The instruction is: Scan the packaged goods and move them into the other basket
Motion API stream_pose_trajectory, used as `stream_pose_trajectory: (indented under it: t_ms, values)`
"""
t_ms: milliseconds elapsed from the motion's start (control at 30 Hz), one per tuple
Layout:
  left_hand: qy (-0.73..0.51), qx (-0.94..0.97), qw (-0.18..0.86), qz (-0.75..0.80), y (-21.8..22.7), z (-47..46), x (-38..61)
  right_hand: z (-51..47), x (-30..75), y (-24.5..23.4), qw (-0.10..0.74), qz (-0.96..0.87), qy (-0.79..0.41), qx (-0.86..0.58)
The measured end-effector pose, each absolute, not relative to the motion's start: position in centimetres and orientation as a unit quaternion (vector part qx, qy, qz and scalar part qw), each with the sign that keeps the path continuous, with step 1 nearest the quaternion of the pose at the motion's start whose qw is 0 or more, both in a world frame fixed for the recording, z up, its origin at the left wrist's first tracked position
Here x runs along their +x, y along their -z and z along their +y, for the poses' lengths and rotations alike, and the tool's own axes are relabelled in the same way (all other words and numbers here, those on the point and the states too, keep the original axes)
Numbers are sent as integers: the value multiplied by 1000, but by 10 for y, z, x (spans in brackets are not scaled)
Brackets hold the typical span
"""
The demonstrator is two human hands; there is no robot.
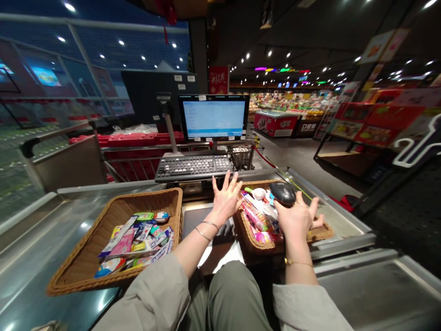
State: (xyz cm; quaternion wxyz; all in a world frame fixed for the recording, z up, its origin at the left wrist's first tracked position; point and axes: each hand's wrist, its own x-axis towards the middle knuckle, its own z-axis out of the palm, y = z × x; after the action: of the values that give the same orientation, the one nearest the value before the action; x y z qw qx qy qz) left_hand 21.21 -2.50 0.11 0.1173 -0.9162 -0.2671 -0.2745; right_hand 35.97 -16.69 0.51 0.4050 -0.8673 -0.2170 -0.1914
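A black computer mouse point(282, 193) is pinched between the thumb and index finger of my right hand point(296, 221), over the right wicker basket point(262, 246). The other fingers of that hand stick out to the right. In this basket lie colourful packaged sweets and a white egg-shaped piece point(258, 194). My left hand point(225, 200) is open with fingers spread, just in front of the keyboard point(193, 166) and beside the basket's left rim. It holds nothing. To the left, a larger wicker basket point(79, 248) contains several small packets and egg-shaped sweets point(112, 266).
Behind the keyboard stands a lit monitor point(213, 118). Metal counters run along the left point(31, 257) and right point(365, 280). Papers point(229, 257) lie between the baskets, near my knees. A white hanger-shaped rack point(409, 154) juts in at the right.
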Motion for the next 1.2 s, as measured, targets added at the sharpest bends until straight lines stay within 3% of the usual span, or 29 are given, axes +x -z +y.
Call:
stream_pose_trajectory:
  t_ms: [300, 767, 1200]
  values:
    - [273, -887, 130, -349, -4, 2, 120, -124, 299, -21, 407, -306, 186, -840]
    - [187, -846, 152, -475, 19, 41, -30, -57, 202, 1, 367, -464, 113, -799]
    - [18, -911, 136, -389, 44, 48, -57, -45, 173, 33, 334, -497, 69, -798]
